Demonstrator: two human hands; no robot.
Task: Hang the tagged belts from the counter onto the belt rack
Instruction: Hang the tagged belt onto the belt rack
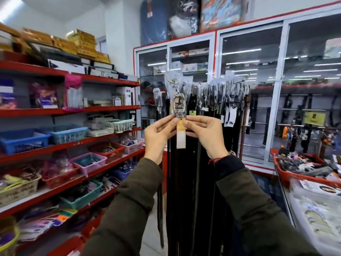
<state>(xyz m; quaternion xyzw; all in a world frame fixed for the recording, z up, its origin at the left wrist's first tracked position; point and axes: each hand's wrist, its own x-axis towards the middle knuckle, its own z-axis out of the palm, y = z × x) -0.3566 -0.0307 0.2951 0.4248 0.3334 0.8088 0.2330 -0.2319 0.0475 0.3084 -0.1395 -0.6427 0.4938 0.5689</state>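
Note:
A black belt with a metal buckle [179,106] wrapped in clear plastic hangs straight down in front of me, with a yellow-and-white tag [180,135] below the buckle. My left hand [159,134] and my right hand [204,134] pinch the belt from either side just under the buckle, at the tag. Behind it stands the belt rack [227,85], crowded with several dark belts in plastic sleeves that hang to the floor. The plastic top of the held belt reaches about the height of the rack's bar; whether it is hooked on I cannot tell.
Red shelves [103,140] with plastic baskets of small goods run along the left. Glass display cabinets [251,93] stand behind the rack. A red tray of items [295,169] and a glass counter [317,209] lie at the right.

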